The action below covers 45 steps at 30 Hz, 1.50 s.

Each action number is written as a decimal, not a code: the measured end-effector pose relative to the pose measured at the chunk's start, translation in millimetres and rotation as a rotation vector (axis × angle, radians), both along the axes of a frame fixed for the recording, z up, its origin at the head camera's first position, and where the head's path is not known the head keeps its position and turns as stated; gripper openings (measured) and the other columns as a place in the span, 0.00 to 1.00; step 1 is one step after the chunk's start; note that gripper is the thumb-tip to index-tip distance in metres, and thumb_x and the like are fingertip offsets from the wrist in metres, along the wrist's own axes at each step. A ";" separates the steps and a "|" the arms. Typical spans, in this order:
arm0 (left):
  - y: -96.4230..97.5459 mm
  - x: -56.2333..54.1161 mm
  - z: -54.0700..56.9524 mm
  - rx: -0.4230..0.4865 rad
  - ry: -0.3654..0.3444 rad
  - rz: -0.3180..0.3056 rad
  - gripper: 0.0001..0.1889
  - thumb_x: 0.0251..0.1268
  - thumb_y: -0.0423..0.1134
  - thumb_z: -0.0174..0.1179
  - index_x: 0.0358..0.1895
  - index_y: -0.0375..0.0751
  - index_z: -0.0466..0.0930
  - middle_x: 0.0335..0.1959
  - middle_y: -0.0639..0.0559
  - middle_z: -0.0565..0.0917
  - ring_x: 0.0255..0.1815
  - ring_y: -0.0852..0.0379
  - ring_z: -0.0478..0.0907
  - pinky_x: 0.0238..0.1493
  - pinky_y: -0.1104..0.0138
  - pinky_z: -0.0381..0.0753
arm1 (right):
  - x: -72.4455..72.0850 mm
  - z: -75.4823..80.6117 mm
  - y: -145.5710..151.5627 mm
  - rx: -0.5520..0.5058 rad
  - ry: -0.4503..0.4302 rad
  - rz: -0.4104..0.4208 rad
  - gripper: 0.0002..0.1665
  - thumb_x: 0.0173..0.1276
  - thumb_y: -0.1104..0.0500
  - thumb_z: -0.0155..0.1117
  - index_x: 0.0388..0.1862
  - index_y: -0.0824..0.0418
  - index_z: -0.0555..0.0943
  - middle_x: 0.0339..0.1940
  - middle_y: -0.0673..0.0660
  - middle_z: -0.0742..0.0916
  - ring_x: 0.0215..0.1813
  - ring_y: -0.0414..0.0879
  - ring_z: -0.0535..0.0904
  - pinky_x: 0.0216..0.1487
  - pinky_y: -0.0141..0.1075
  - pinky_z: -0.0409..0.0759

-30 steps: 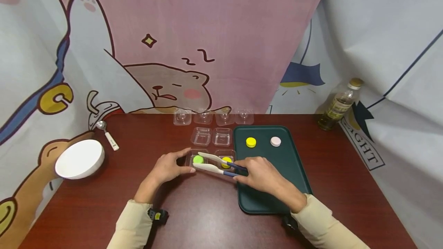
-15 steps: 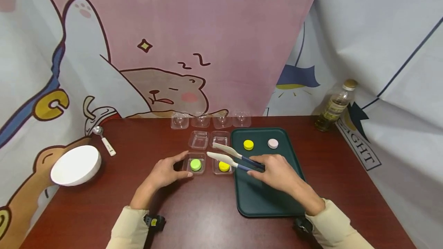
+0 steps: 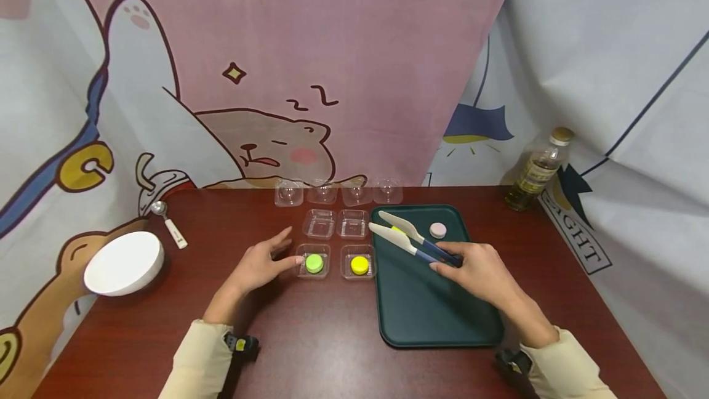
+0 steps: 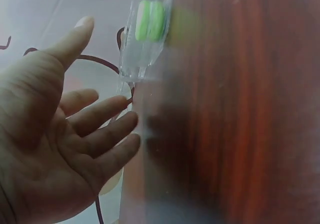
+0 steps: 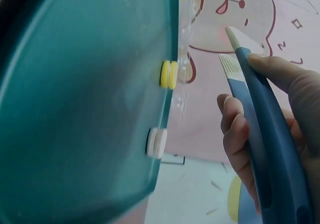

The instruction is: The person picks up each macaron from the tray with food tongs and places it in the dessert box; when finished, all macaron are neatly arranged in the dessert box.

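Note:
My right hand (image 3: 479,270) grips a pair of tongs (image 3: 421,251) with blue handles and cream tips, held above the dark green tray (image 3: 437,306). The tong tips stand apart and partly cover a yellow macaron (image 5: 169,74) on the tray; a pale pink macaron (image 3: 437,230) lies to its right. My left hand (image 3: 257,268) has its fingers spread beside a clear plastic box (image 3: 303,271) with a green macaron (image 3: 314,263) in it. In the left wrist view that hand holds nothing. Right of this box, another clear box (image 3: 344,273) holds a yellow macaron (image 3: 359,265).
Behind stand two more clear boxes (image 3: 319,224) and a row of several clear domed lids (image 3: 339,194). A white bowl (image 3: 124,263) and a scoop (image 3: 169,225) are at the left. An oil bottle (image 3: 536,171) stands at the back right.
My right hand has moved right with the tongs, from above the boxes to above the tray. My left hand has drawn back slightly from the green macaron's box.

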<state>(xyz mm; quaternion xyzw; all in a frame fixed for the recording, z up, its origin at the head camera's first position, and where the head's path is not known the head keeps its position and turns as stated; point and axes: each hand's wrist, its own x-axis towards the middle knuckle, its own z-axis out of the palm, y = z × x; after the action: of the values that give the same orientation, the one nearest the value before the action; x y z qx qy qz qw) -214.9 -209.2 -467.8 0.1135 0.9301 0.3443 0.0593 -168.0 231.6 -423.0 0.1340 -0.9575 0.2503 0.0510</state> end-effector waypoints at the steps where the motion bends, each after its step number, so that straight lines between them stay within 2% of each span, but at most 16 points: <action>1: -0.1 -3.6 0.3 0.012 0.003 0.008 0.46 0.63 0.61 0.67 0.80 0.46 0.59 0.67 0.40 0.79 0.70 0.41 0.75 0.67 0.44 0.75 | 0.4 0.2 2.6 0.003 -0.003 -0.011 0.25 0.62 0.50 0.77 0.56 0.59 0.87 0.19 0.46 0.78 0.17 0.35 0.64 0.17 0.29 0.63; 7: -0.4 -27.7 -3.4 0.077 -0.031 0.014 0.47 0.65 0.62 0.64 0.81 0.44 0.56 0.72 0.36 0.74 0.72 0.38 0.72 0.68 0.44 0.75 | 1.2 -1.6 16.0 0.025 -0.015 -0.055 0.26 0.63 0.49 0.76 0.56 0.60 0.86 0.17 0.46 0.75 0.19 0.38 0.66 0.18 0.30 0.63; 11: -1.2 -37.6 -8.7 0.102 -0.064 0.020 0.47 0.66 0.62 0.63 0.81 0.44 0.56 0.73 0.37 0.72 0.73 0.37 0.71 0.69 0.45 0.74 | -0.2 -6.4 22.8 0.030 -0.030 -0.061 0.26 0.63 0.50 0.75 0.56 0.61 0.86 0.15 0.46 0.73 0.17 0.37 0.64 0.17 0.30 0.62; 18: -0.7 -44.8 -12.2 0.127 -0.065 0.039 0.46 0.66 0.62 0.64 0.81 0.46 0.57 0.75 0.39 0.71 0.74 0.36 0.69 0.71 0.45 0.71 | -3.2 -12.6 31.4 0.044 -0.051 -0.059 0.26 0.63 0.51 0.75 0.56 0.64 0.86 0.17 0.47 0.75 0.17 0.37 0.65 0.16 0.30 0.62; 27: 6.0 -54.2 -12.7 0.118 -0.037 -0.011 0.44 0.66 0.61 0.64 0.80 0.47 0.59 0.75 0.42 0.70 0.74 0.37 0.69 0.73 0.45 0.70 | -2.3 -17.6 37.0 0.058 -0.074 -0.075 0.26 0.63 0.51 0.75 0.56 0.63 0.86 0.15 0.47 0.73 0.15 0.37 0.64 0.15 0.29 0.61; 34: 10.7 -61.6 -16.3 0.081 -0.007 -0.010 0.43 0.64 0.62 0.66 0.79 0.52 0.62 0.74 0.45 0.72 0.77 0.39 0.66 0.73 0.42 0.67 | -2.5 -18.9 38.3 0.057 -0.092 -0.078 0.26 0.64 0.51 0.74 0.57 0.64 0.85 0.15 0.46 0.73 0.15 0.36 0.64 0.15 0.29 0.60; 39: 13.3 -66.1 -15.5 0.055 -0.009 -0.019 0.45 0.61 0.62 0.68 0.80 0.54 0.60 0.74 0.45 0.73 0.78 0.39 0.64 0.74 0.42 0.65 | -2.7 -20.7 38.6 0.056 -0.080 -0.073 0.26 0.63 0.51 0.75 0.56 0.64 0.86 0.15 0.46 0.74 0.15 0.36 0.64 0.15 0.29 0.60; 45: 15.0 -66.5 -14.1 0.033 -0.045 -0.040 0.48 0.61 0.63 0.68 0.81 0.54 0.56 0.77 0.44 0.69 0.79 0.37 0.61 0.75 0.40 0.63 | -4.1 -24.1 38.4 0.074 -0.069 -0.069 0.26 0.63 0.50 0.75 0.56 0.63 0.86 0.15 0.45 0.73 0.15 0.35 0.63 0.15 0.29 0.60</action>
<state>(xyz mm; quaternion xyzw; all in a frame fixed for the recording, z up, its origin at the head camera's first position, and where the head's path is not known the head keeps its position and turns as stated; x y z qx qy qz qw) -281.4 -194.2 -481.9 0.1254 0.9202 0.3610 0.0851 -172.1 270.0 -447.1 0.0940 -0.9713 0.2173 0.0213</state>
